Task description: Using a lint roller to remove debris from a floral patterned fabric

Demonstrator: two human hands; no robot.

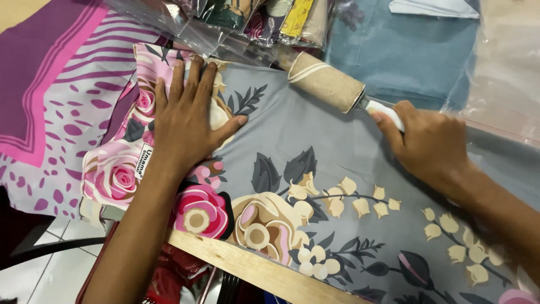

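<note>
A grey cloth printed with pink and cream flowers [315, 169] lies spread over the table. My left hand [188, 118] presses flat on its left part, fingers apart, beside a small white label [144, 161]. My right hand [424, 143] grips the white handle of a lint roller [325, 82], whose beige roll rests on the cloth at its far edge.
A purple and pink patterned cloth [50, 84] lies to the left. Clear plastic bags of folded fabrics [247, 22] sit at the back, a blue-grey cloth [405, 56] behind the roller. A wooden table edge [253, 267] runs along the front; tiled floor shows below left.
</note>
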